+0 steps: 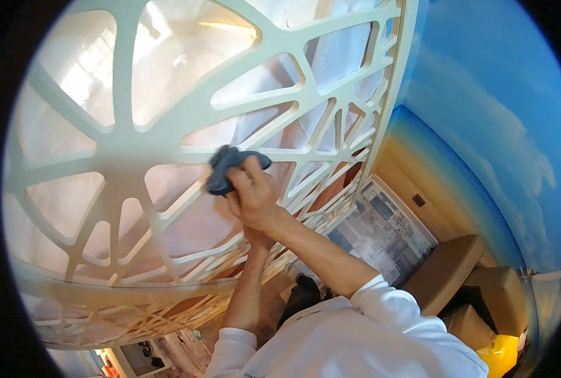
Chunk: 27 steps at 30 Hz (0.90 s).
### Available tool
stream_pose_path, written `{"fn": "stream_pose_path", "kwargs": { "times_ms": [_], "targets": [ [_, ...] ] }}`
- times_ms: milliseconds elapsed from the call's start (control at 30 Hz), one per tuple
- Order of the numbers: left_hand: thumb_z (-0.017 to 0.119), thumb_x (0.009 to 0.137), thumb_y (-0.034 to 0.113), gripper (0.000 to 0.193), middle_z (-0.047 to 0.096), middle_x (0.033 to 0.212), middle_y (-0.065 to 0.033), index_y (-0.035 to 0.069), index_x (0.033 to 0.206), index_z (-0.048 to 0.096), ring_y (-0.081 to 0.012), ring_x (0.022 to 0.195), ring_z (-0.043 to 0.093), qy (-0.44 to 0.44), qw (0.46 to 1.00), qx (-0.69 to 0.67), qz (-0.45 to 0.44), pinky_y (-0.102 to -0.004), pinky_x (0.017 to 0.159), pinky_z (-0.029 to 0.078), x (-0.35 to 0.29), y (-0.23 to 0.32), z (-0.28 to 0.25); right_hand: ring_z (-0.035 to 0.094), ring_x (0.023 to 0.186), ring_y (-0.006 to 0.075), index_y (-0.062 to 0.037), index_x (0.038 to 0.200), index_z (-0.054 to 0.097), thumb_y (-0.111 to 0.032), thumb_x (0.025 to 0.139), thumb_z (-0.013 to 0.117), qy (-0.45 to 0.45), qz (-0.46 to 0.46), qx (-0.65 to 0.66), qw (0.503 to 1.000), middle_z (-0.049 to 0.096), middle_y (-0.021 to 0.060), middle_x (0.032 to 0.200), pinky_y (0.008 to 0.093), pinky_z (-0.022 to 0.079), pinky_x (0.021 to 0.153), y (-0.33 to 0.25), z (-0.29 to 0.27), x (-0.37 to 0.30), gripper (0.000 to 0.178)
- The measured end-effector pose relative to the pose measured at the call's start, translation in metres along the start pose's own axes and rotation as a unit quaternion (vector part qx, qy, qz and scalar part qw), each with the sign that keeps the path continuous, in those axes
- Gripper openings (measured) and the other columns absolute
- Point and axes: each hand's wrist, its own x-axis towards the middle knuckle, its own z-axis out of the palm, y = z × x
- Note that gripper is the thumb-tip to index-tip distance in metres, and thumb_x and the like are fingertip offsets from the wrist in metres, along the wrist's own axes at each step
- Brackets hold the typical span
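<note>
A dark grey-blue cloth (222, 170) is bunched in my right hand (254, 195), whose fingers close round it. The cloth lies against a pale lattice panel (129, 148) with rounded, branch-like bars and irregular openings. Just beneath the right wrist is my left hand (259, 238), close to the lattice's lower bars. The right hand and forearm cover most of it, so its fingers are hidden.
Whitish sheeting (192, 220) shows behind the lattice openings. To the right stands a wall (482, 113) painted with sky and sand. Brown cardboard boxes (444, 274) and a yellow bag (499, 356) sit at lower right. Grey patterned flooring (381, 230) runs below.
</note>
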Motion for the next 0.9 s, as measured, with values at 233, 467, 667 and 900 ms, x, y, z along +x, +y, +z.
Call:
{"fn": "stream_pose_path", "kwargs": {
  "times_ms": [233, 467, 667, 900],
  "targets": [
    [0.074, 0.082, 0.024, 0.046, 0.068, 0.112, -0.0161, 0.009, 0.125, 0.067, -0.0331, 0.103, 0.066, -0.055, 0.962, 0.259, 0.061, -0.0456, 0.086, 0.051, -0.002, 0.010, -0.009, 0.062, 0.071, 0.0340, 0.0001, 0.104, 0.063, -0.001, 0.065, 0.072, -0.003, -0.035, -0.031, 0.999, 0.052, 0.0149, 0.092, 0.0428, 0.050, 0.055, 0.023, -0.019, 0.010, 0.040],
    [0.073, 0.080, 0.021, 0.054, 0.067, 0.119, -0.0178, 0.010, 0.131, 0.064, -0.0353, 0.107, 0.065, -0.024, 0.966, 0.245, 0.078, -0.0495, 0.092, 0.050, -0.003, 0.010, -0.004, 0.056, 0.077, 0.0417, 0.0026, 0.104, 0.059, 0.006, 0.074, 0.060, 0.133, 0.012, -0.134, 0.982, 0.055, 0.0210, 0.089, 0.0474, 0.048, 0.072, 0.086, -0.060, 0.048, 0.030],
    [0.076, 0.082, 0.018, 0.063, 0.066, 0.129, -0.0171, 0.001, 0.140, 0.055, -0.0356, 0.124, 0.059, -0.052, 0.997, 0.009, 0.057, -0.0463, 0.105, 0.047, 0.017, 0.003, -0.001, 0.059, 0.082, 0.0402, 0.0039, 0.099, 0.061, -0.003, 0.084, 0.063, 0.235, 0.193, -0.136, 0.943, 0.059, 0.0196, 0.090, 0.0454, 0.048, 0.075, 0.117, -0.084, 0.069, 0.017],
    [0.076, 0.084, 0.021, 0.065, 0.065, 0.125, -0.0244, -0.002, 0.141, 0.052, -0.0411, 0.118, 0.062, 0.030, 0.982, 0.000, 0.188, -0.0470, 0.101, 0.048, 0.037, 0.057, 0.023, 0.063, 0.085, 0.0369, 0.0016, 0.104, 0.067, 0.003, 0.082, 0.067, 0.113, 0.130, -0.251, 0.952, 0.062, 0.0176, 0.098, 0.0449, 0.051, 0.072, 0.100, -0.137, 0.039, 0.022]
  ]
}}
